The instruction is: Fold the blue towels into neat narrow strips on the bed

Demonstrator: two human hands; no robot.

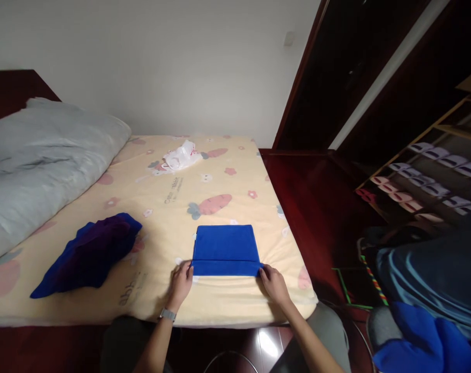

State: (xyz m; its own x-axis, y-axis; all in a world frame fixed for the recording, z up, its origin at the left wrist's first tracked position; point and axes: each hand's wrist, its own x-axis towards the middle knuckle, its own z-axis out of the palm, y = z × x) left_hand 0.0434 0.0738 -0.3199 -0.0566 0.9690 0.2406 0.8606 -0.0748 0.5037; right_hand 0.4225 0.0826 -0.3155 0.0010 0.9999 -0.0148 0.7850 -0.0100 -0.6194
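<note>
A blue cloth lies flat on the bed, its near edge folded over into a narrow band. At the band's left end, my left hand pinches the corner between thumb and fingers. My right hand grips the opposite end of the same band. A small pale tag shows on the cloth's left side. Further left, a crumpled blue and purple cloth rests on the sheet, apart from both hands.
The bed has a yellow patterned sheet. A grey quilt is heaped at left, and a white plastic bag lies near the wall. Right of the bed are a shoe rack with slippers and blue fabric beside my leg.
</note>
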